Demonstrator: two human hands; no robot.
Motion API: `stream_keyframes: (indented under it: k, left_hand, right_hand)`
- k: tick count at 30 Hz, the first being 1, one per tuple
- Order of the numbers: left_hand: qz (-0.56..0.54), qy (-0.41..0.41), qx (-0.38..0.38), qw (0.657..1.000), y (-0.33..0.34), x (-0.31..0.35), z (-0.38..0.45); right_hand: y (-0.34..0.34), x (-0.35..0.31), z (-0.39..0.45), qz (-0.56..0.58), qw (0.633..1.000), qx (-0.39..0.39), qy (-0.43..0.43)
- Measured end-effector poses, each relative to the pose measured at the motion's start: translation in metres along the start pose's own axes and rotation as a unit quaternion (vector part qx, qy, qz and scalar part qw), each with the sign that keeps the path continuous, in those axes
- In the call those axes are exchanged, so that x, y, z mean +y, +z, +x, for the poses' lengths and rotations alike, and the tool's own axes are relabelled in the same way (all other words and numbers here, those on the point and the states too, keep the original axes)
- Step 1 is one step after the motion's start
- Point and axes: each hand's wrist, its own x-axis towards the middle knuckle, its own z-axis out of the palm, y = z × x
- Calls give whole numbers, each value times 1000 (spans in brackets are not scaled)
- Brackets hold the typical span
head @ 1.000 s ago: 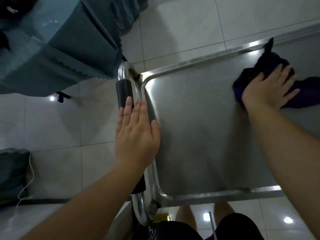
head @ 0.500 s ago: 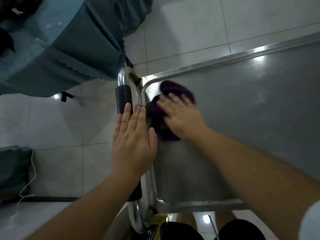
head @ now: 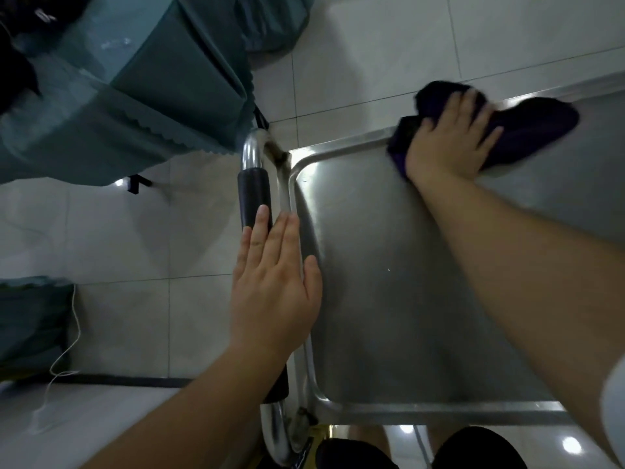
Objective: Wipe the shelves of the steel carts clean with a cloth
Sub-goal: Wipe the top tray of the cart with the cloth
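Note:
The steel cart's top shelf (head: 389,299) fills the middle and right of the view, seen from above. My left hand (head: 274,282) lies flat with straight fingers on the black-gripped push handle (head: 254,194) and the shelf's left rim. My right hand (head: 449,143) presses a dark purple cloth (head: 534,130) onto the shelf's far rim, fingers spread over it. Part of the cloth bunches past my fingertips, over the far edge.
A table draped in teal cloth (head: 135,89) stands to the far left of the cart. White floor tiles (head: 372,45) surround it. A thin white cord (head: 64,360) trails on the floor at left beside a dark teal bundle (head: 30,323). My legs show below the cart's near rim.
My right hand swept the cloth from the shelf's far right to its left corner by the handle, then back right along the far rim. My left hand stayed on the handle.

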Motion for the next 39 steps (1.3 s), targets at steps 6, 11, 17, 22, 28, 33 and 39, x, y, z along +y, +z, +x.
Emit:
stream_keyframes:
  k: [6, 11, 17, 22, 28, 33, 39]
  left_hand:
    - [29, 1, 28, 999, 6, -1, 1]
    - [37, 8, 44, 998, 8, 0, -1]
    - [25, -14, 33, 999, 7, -1, -1]
    - [19, -16, 28, 999, 2, 1, 0]
    - [39, -6, 21, 999, 2, 5, -1]
    - [48, 23, 22, 998, -1, 3, -1]
    - [94, 98, 15, 991, 1, 2, -3]
  right_hand:
    - [65, -84, -134, -100, 890, -143, -420]
    - [66, -47, -173, -121, 836, -187, -502]
    - [53, 56, -209, -117, 803, -193, -552]
    - [22, 165, -218, -142, 823, -156, -527]
    - [-20, 257, -219, -173, 846, -144, -484]
    - [-37, 277, -215, -198, 891, -153, -379]
    - [-43, 267, -215, -215, 890, -206, -347]
